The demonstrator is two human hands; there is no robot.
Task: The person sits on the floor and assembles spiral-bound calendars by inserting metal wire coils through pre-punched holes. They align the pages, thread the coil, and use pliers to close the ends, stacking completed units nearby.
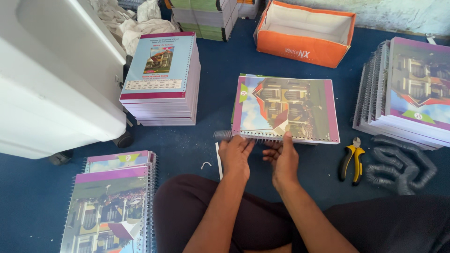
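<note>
Single head cam, looks steeply down, close over lap & blue floor [201, 145]; hands at lower centre.

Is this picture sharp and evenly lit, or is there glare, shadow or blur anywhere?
Head view: mostly sharp; bright light washes out the white machine at left; soft sheen on the notebook cover by both hands, left hand and right hand; the person's dark trousers lie in shadow; edges bend slightly.

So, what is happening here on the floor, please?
A person sitting on the blue floor has both hands at the near edge of a notebook with a house-picture cover. The left hand and right hand touch its grey spiral wire binding, which sticks out to the left. Yellow-handled pliers lie at the right.
</note>
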